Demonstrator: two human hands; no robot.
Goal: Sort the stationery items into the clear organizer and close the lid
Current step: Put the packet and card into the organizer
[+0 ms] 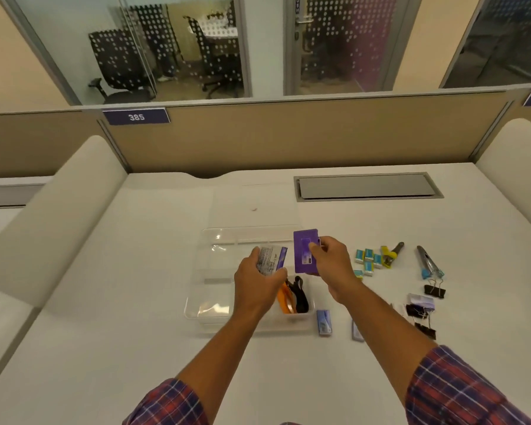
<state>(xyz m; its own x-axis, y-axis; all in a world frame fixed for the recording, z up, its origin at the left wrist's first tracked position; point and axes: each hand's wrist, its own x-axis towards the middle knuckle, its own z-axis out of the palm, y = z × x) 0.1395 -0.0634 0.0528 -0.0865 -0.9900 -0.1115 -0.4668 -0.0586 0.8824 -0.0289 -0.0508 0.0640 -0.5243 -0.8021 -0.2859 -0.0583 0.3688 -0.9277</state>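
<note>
The clear organizer (pixel 209 308) lies open on the white desk, its lid (pixel 252 210) flat behind it. My left hand (pixel 255 283) holds a white and purple packet (pixel 272 259) above the organizer. My right hand (pixel 331 265) grips a purple box (pixel 304 253) upright over the organizer's right edge. An orange item (pixel 284 297) and a black item (pixel 301 296) sit in the organizer's near right compartment. Small teal and yellow boxes (pixel 369 260), a yellow staple remover (pixel 390 256), a grey tool (pixel 426 262) and black binder clips (pixel 435 289) lie to the right.
A small blue box (pixel 324 322) and a pale blue strip (pixel 356 331) lie just right of the organizer. A grey cable hatch (pixel 365 185) is set into the desk at the back right. White curved dividers (pixel 43 216) flank the desk, with a tan partition (pixel 288 136) behind.
</note>
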